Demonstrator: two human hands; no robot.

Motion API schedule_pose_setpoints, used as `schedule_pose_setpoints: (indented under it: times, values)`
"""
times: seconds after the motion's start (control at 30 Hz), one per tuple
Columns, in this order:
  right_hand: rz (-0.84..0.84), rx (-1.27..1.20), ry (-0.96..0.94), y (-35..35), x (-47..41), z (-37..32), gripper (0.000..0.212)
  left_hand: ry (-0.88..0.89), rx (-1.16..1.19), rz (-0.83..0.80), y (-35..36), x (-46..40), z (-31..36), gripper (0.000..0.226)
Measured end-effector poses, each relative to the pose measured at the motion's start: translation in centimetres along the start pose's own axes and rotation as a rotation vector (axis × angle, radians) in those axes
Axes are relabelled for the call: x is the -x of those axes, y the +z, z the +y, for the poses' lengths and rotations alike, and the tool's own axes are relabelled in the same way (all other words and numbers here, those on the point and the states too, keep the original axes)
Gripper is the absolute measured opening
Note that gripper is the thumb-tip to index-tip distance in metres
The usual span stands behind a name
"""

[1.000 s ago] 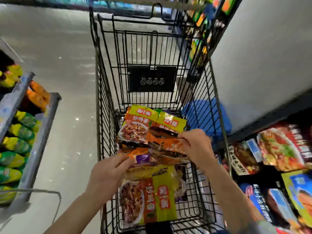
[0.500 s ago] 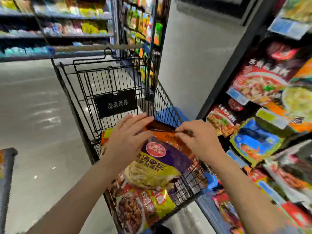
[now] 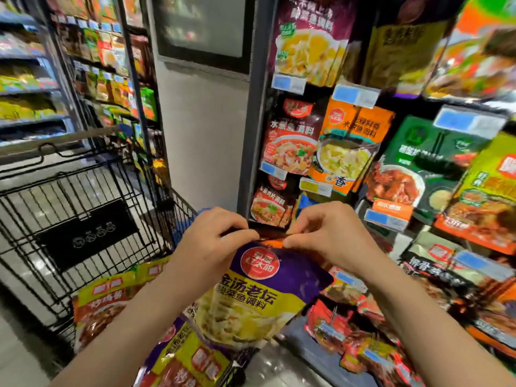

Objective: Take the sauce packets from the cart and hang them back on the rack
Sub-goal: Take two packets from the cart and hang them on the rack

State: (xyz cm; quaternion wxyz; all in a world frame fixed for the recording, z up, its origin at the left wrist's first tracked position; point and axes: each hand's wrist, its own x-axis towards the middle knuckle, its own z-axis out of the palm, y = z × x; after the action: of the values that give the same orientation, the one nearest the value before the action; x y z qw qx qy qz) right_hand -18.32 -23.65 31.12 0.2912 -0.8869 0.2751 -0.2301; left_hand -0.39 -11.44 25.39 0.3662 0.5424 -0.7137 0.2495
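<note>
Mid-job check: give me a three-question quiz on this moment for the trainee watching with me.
1. True or false: both hands pinch the top edge of the purple and yellow sauce packet.
2. Where does the black wire shopping cart stand relative to the hanging rack of sauce packets? A) to its left B) to its right C) behind the camera
3. Fill in: the orange and yellow packet with the red label lies in the ____.

Key:
1. True: the left hand and the right hand each grip that edge with thumb and fingers.
2. A.
3. Cart.
</note>
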Motion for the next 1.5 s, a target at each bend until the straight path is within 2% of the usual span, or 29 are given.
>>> schedule_pose_setpoints:
  times: [0.13, 0.27, 0.5, 0.67, 0.77, 0.93, 1.0, 1.07, 1.2, 1.37, 1.5]
  values:
    - [0.082, 0.035, 0.028, -5.8, 2.6, 2.1, 0.027, 0.070, 0.094, -0.003, 2.8, -5.0, 3.1, 0.023]
    - [0.158, 0.033, 0.035, -12.2, 5.7, 4.0, 0.025, 0.076, 0.111, 0.060, 5.9, -10.3, 7.7, 0.027]
    - [0.125, -0.061, 0.092, -22.6, 11.4, 7.0, 0.021, 0.102, 0.181, 0.104, 9.5, -17.1, 16.4, 0.023]
    - [0.270, -0.028, 0.124, -27.3, 15.3, 9.4, 0.026, 0.137, 0.239, 0.156, 12.7, -20.1, 21.9, 0.024]
    - [0.309, -0.027, 0.141, -29.2, 17.3, 10.2, 0.024, 0.106, 0.303, 0.119, 14.2, -20.8, 23.8, 0.024]
    - [0.344, -0.123, 0.187, -31.7, 19.4, 10.5, 0.020, 0.086, 0.401, 0.054, 15.3, -22.6, 25.1, 0.021]
    - [0.425, -0.158, 0.214, -33.4, 20.2, 10.9, 0.023, 0.033, 0.448, 0.093, 15.4, -23.5, 24.9, 0.017]
    - [0.575, -0.169, 0.247, -35.9, 21.0, 11.4, 0.024, -0.038, 0.473, 0.157, 15.3, -24.0, 24.2, 0.016]
    - [0.750, -0.071, 0.210, -39.6, 21.5, 11.6, 0.022, -0.060, 0.399, 0.220, 14.2, -25.1, 22.5, 0.017]
    - [0.815, 0.123, 0.133, -40.8, 21.2, 10.7, 0.018, -0.022, 0.262, 0.236, 13.0, -27.4, 20.1, 0.012]
    - [0.864, 0.152, 0.142, -41.6, 21.5, 10.8, 0.017, -0.017, 0.179, 0.231, 12.4, -29.2, 18.6, 0.014]
